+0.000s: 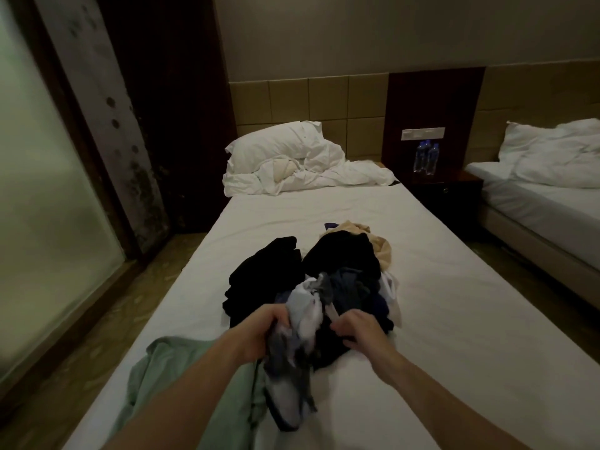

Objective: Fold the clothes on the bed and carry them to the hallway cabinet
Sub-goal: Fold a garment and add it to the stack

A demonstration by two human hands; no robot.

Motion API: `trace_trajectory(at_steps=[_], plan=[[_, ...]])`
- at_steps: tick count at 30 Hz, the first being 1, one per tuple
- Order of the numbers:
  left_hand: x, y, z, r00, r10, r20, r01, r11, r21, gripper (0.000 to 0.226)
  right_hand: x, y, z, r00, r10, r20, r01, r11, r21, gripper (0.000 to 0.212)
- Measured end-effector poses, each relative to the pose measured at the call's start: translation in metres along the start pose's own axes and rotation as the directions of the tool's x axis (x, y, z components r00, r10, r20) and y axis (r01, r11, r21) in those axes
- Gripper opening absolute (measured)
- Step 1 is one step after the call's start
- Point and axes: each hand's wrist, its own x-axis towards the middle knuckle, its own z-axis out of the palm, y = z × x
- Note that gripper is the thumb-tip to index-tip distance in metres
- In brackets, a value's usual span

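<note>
- Left hand (259, 332) grips a grey-and-white garment (298, 362), fingers curled into the cloth, near the bed's (454, 319) foot end.
- Right hand (357, 329) curls over the dark edge of the clothes pile (337, 271); whether it pinches fabric, I cannot tell.
- The pile sits mid-mattress: black pieces, a blue one, a beige one at the far side.
- One pale green garment (181, 368) drapes over the bed's left edge, beside the left forearm.
- One pillow (276, 144) and a rumpled sheet (324, 177) at the head end.
- Two water bottles (427, 157) stand on the nightstand (448, 190) past the right edge.
- A second bed (552, 206) lies beyond.
</note>
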Motion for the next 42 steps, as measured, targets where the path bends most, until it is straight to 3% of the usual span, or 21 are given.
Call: trace_trajectory(at_steps=[1, 3, 5, 7, 9, 11, 12, 15, 18, 21, 24, 26, 27, 29, 31, 35, 38, 42], plan=[[-0.006, 0.0, 0.0, 0.995, -0.021, 0.093, 0.023, 1.0, -0.019, 0.007, 0.005, 0.005, -0.002, 0.992, 0.122, -0.013, -0.119, 0.987, 0.108, 0.016], [-0.007, -0.006, 0.0, 0.985, -0.033, 0.172, 0.032, 0.999, 0.008, 0.018, 0.008, 0.008, 0.005, 0.942, 0.319, 0.102, -0.335, 0.902, 0.273, 0.025], [0.001, -0.013, -0.003, 0.981, -0.088, 0.176, 0.089, 0.996, 0.0, 0.046, 0.008, 0.014, 0.018, 0.928, 0.326, 0.18, -0.37, 0.867, 0.335, 0.03], [0.007, -0.021, -0.004, 0.982, -0.138, 0.131, 0.138, 0.99, 0.01, 0.063, 0.006, 0.018, 0.032, 0.952, 0.271, 0.142, -0.303, 0.894, 0.33, 0.022], [0.014, -0.027, -0.009, 0.986, -0.165, 0.019, 0.159, 0.97, 0.184, 0.069, 0.007, 0.019, 0.035, 0.975, 0.211, 0.067, -0.22, 0.946, 0.238, 0.024], [0.022, -0.034, -0.012, 0.99, -0.041, -0.138, 0.09, 0.924, 0.371, 0.076, 0.008, 0.018, 0.032, 0.991, 0.098, 0.087, -0.104, 0.992, 0.065, 0.04], [0.027, -0.035, -0.013, 0.983, 0.065, -0.174, 0.004, 0.929, 0.37, 0.08, 0.007, 0.015, 0.031, 0.989, 0.023, 0.144, -0.018, 0.999, -0.035, 0.043], [0.036, -0.029, -0.009, 0.975, 0.219, -0.024, -0.208, 0.952, 0.225, 0.083, -0.002, 0.005, 0.037, 0.907, -0.153, 0.393, 0.268, 0.928, -0.258, 0.045], [0.032, -0.023, -0.005, 0.957, 0.252, 0.146, -0.283, 0.922, 0.264, 0.07, -0.011, -0.003, 0.04, 0.856, -0.213, 0.471, 0.365, 0.893, -0.261, 0.036], [0.026, -0.023, -0.004, 0.93, 0.355, 0.096, -0.368, 0.897, 0.245, 0.044, -0.019, -0.012, 0.032, 0.898, -0.27, 0.347, 0.329, 0.936, -0.123, 0.036], [0.018, -0.017, 0.005, 0.931, 0.365, -0.011, -0.363, 0.928, 0.087, 0.025, -0.015, -0.012, 0.022, 0.94, -0.342, -0.019, 0.341, 0.94, -0.02, 0.034], [0.01, -0.008, 0.013, 0.947, 0.32, -0.032, -0.321, 0.946, -0.043, 0.025, -0.012, -0.015, 0.015, 0.93, -0.287, -0.229, 0.301, 0.953, 0.025, 0.034], [0.006, -0.003, 0.017, 0.954, 0.3, -0.026, -0.301, 0.95, -0.084, 0.025, -0.012, -0.017, 0.01, 0.94, -0.256, -0.227, 0.276, 0.959, 0.059, 0.038], [-0.006, 0.006, 0.025, 0.964, 0.264, -0.016, -0.264, 0.959, -0.104, 0.027, -0.015, -0.024, 0.001, 0.973, -0.227, -0.038, 0.23, 0.958, 0.17, 0.051], [-0.014, 0.012, 0.034, 0.969, 0.241, 0.053, -0.236, 0.968, -0.086, 0.035, -0.02, -0.031, -0.006, 0.964, -0.241, 0.108, 0.225, 0.963, 0.148, 0.038], [-0.019, 0.024, 0.039, 0.947, 0.319, -0.024, -0.319, 0.935, -0.157, 0.038, -0.021, -0.039, -0.015, 0.954, -0.295, -0.057, 0.285, 0.948, -0.145, 0.01], [-0.02, 0.033, 0.025, 0.912, 0.408, -0.034, -0.408, 0.896, -0.176, 0.061, -0.016, -0.047, -0.032, 0.924, -0.322, -0.204, 0.264, 0.926, -0.269, 0.018], [-0.022, 0.04, 0.004, 0.815, 0.566, -0.126, -0.548, 0.822, 0.155, 0.038, -0.022, -0.069, -0.056, 0.893, -0.345, -0.289, 0.277, 0.927, -0.251, 0.028]])
